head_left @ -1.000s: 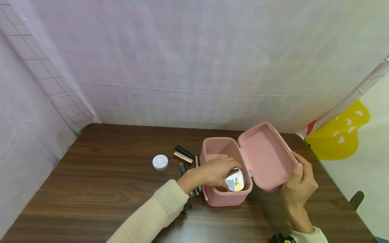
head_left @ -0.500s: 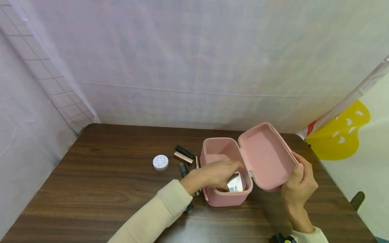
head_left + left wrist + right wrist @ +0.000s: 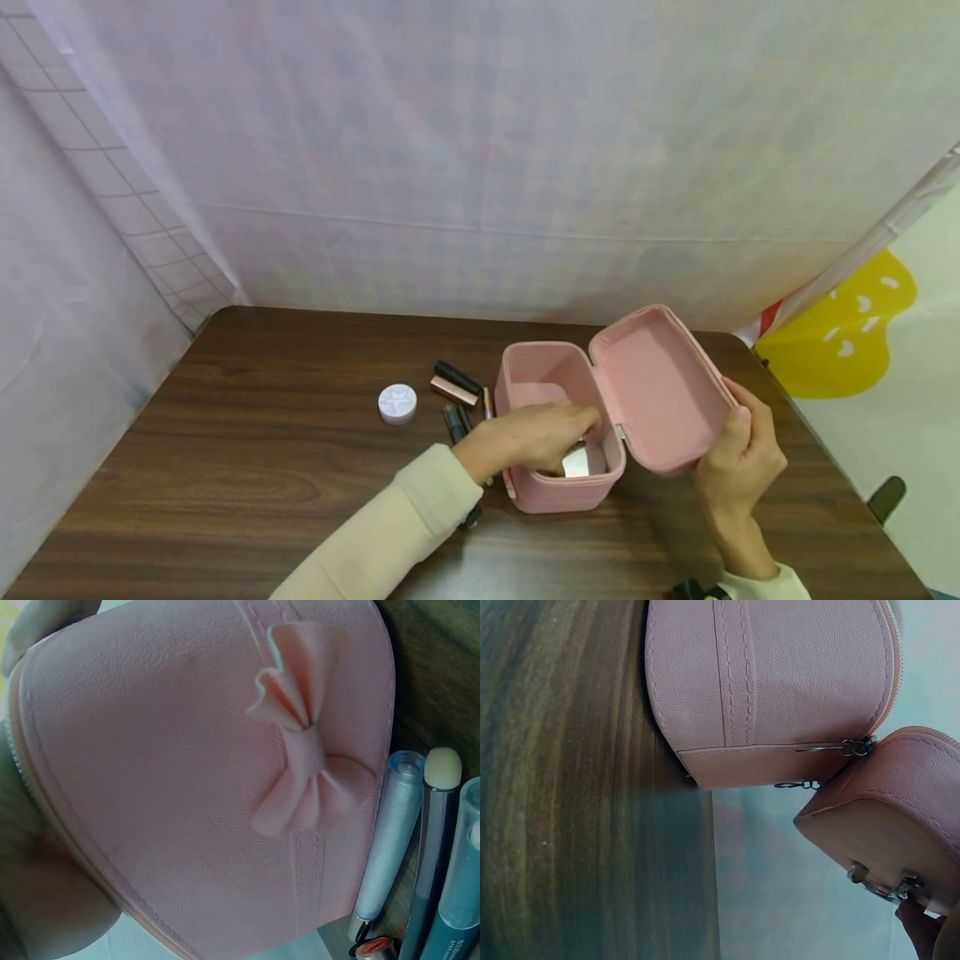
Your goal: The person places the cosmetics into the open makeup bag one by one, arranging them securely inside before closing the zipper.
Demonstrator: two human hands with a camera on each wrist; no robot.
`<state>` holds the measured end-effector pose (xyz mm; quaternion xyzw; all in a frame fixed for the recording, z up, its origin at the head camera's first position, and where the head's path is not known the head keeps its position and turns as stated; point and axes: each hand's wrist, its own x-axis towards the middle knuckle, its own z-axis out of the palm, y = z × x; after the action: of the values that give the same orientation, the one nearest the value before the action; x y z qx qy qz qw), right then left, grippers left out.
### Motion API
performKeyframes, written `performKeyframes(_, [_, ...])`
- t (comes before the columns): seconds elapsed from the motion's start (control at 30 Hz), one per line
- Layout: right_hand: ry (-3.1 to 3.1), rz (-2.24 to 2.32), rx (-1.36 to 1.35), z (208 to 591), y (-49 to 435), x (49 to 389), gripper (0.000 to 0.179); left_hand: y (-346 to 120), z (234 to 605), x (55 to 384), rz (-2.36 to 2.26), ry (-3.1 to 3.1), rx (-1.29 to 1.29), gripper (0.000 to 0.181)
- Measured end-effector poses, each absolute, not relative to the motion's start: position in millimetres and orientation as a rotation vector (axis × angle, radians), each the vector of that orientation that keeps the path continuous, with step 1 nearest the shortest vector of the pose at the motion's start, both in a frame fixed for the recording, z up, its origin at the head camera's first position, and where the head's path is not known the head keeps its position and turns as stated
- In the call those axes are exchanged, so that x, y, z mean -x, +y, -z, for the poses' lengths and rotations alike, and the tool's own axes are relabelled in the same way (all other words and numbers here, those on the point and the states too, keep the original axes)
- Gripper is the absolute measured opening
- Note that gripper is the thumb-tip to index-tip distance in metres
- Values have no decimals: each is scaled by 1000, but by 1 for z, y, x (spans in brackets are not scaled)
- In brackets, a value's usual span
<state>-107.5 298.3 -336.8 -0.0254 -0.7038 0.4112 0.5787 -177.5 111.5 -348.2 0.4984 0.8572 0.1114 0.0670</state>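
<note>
A pink zippered cosmetic case (image 3: 558, 497) stands on the table, its lid (image 3: 660, 392) swung out to the right. My left hand (image 3: 543, 433) is down inside the case, fingers bent over a shiny mirror-faced compact (image 3: 576, 462) whose other side is hidden. My right hand (image 3: 741, 462) grips the lid's outer edge, thumb on the inner side. In the left wrist view the case's front wall bears a pink bow (image 3: 307, 750). The right wrist view has the zipper pull (image 3: 851, 748) at the hinge side.
Left of the case lie a round white star-marked container (image 3: 397, 403), a black tube (image 3: 457, 377) and a rose-gold stick (image 3: 453, 390). Several slim cosmetics, among them a sponge-tipped applicator (image 3: 442, 769), lie against the case's front. A white curtain (image 3: 480, 208) hangs behind the table.
My left hand has lowered deeper into the case with the compact, so less of its mirrored face shows. The right hand and lid have held still.
</note>
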Motion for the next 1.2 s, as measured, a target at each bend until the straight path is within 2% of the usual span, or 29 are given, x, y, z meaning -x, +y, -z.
performKeyframes(0.27, [-1648,-960,59,338,299,108,33,112,349,176,-324,2591,-1461,28])
performKeyframes(1.2, [-1639,-956,50,336,298,108,34,117,352,173,-211,2627,-1411,28])
